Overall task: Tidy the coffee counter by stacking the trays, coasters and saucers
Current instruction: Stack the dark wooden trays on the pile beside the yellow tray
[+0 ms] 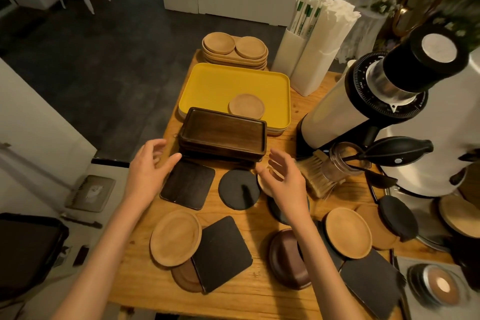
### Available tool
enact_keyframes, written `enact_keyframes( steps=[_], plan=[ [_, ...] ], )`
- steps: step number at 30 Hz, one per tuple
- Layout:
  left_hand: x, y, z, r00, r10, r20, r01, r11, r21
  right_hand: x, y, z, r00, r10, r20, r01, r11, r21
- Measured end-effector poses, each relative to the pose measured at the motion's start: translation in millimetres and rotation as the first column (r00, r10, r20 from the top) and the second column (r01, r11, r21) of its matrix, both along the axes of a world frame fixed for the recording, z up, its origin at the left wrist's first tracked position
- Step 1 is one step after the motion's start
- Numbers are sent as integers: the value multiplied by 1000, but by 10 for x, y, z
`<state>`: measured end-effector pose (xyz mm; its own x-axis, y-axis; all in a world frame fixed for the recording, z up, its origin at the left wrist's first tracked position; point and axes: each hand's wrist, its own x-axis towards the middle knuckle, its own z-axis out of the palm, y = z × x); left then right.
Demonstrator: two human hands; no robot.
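Both bare forearms reach forward, roughly parallel. Left hand (148, 169) open, fingers spread and slightly curled, thumb extended toward the right. Right hand (283, 179) open, palm turned inward, fingers loosely curled. Neither grips anything.

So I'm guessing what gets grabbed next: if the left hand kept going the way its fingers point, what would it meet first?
Probably the stack of dark wooden trays: the left hand hovers open, fingers aimed at its near left corner. Depth is unclear.

My two empty hands, left (145, 174) and right (283, 179), hover open before stacked dark trays (223, 135) on a bench (259, 293) strewn with coasters and saucers.
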<state>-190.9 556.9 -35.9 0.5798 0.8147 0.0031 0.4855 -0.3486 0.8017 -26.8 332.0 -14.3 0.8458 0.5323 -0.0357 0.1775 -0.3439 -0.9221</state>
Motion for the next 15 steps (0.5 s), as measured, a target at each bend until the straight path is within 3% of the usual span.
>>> enact_keyframes(
  steps=[7,15],
  plan=[
    [-409,-402,39,999,7,33,-8,1000,15,-366,-418,-22,989,7,-148,-4,1000,21],
    [-554,-883,-54,985,-138,107,160,958,-237,-841,-975,-169,981,-105,-165,91,992,-90]
  ],
)
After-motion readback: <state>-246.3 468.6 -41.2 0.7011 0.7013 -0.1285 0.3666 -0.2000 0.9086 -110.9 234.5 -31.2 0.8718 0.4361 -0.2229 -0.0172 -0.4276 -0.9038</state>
